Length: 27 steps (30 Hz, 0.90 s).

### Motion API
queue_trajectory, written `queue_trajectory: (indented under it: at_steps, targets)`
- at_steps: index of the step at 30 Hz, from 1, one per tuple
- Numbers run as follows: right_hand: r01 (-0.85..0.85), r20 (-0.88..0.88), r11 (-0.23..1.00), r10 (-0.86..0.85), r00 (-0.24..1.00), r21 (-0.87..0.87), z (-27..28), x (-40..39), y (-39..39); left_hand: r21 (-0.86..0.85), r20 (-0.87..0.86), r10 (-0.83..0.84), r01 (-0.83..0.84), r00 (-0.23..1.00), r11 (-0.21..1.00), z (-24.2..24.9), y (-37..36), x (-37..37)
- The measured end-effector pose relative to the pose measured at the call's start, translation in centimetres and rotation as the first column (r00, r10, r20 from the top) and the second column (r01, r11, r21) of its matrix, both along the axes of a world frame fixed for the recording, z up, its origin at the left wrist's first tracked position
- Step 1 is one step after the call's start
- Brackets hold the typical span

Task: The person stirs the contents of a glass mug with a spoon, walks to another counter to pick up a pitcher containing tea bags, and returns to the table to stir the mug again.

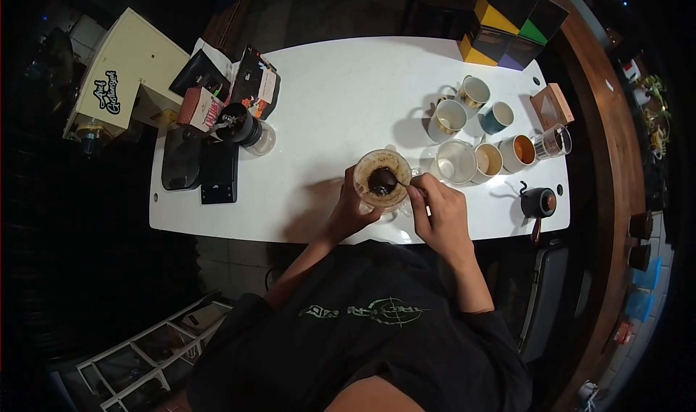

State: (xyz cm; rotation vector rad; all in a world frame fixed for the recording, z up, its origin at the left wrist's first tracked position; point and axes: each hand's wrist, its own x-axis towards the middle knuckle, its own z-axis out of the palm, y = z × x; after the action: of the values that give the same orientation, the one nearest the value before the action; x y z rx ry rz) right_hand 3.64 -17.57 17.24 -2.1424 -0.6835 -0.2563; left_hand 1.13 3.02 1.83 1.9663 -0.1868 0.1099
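Note:
Near the front edge of the white table, my left hand (350, 212) is wrapped round the side of a coffee dripper (392, 156). Brown stains line its inner wall, and dark wet coffee grounds (378, 188) lie at the bottom. Between the fingers of my right hand (444, 215) is a spoon (402, 185), its bowl down in the dripper at the grounds. Clear glass shows around the dripper's lower side, but most of what is beneath it is hidden. A clear glass vessel (455, 162) stands just right of the dripper.
Several mugs (447, 120) and a drinking glass (554, 142) are grouped at right, with a black gooseneck kettle (538, 203) nearer the front. A coffee grinder (123, 78), a black scale (220, 172) and a hand grinder (243, 128) are at left. Boxes (511, 27) stand at back right.

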Motion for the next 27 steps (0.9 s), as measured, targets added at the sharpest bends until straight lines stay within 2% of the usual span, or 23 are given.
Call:
queue_trajectory:
  at_steps: [3,5,7,9,12,13,15,22,25,27]
  targets:
    - [-0.037,0.036,0.999,0.035,0.999,0.040,0.3,-0.6,0.0,0.066,0.037,-0.015,0.013,0.999,0.998,-0.4,0.1,0.2]
    - [-0.118,0.074,0.993,0.116,0.990,0.023,0.5,-1.0,0.3,0.083,0.056,-0.033,0.028,0.998,0.996,-0.4,0.2,0.3]
    - [-0.102,0.078,0.995,0.100,0.992,0.014,-0.1,-1.1,0.8,0.100,0.077,-0.050,0.042,0.996,0.994,-0.8,0.4,0.4]
    - [-0.092,0.081,0.996,0.092,0.993,-0.001,-0.3,-1.0,0.8,0.031,0.052,-0.066,0.064,0.996,0.997,-1.5,0.5,0.4]
    - [-0.050,0.091,0.998,0.053,0.994,-0.031,-0.1,-0.7,0.5,0.055,0.031,-0.015,0.013,0.999,0.998,-0.9,0.3,0.0]
    - [-0.045,0.081,0.999,0.045,0.996,0.008,0.0,-0.7,0.3,0.055,0.031,-0.014,0.013,0.999,0.998,-0.6,0.2,-0.1]
    - [-0.030,0.081,0.999,0.027,0.996,0.033,0.4,-0.9,0.0,-0.040,0.036,-0.008,0.009,0.999,0.999,-0.1,-0.1,-0.2]
    - [-0.053,0.046,0.999,0.052,0.998,0.012,0.3,-1.0,0.5,-0.014,0.019,-0.035,0.035,0.999,0.999,-0.6,0.4,0.1]
    - [-0.046,0.057,0.999,0.046,0.997,0.004,-0.6,-0.8,0.6,0.068,0.024,-0.030,0.029,0.999,0.997,-0.5,0.2,0.1]
    - [0.016,0.072,1.000,-0.014,0.997,-0.020,-0.8,-0.5,0.6,0.045,0.057,-0.032,0.029,0.998,0.999,-0.7,0.3,0.2]
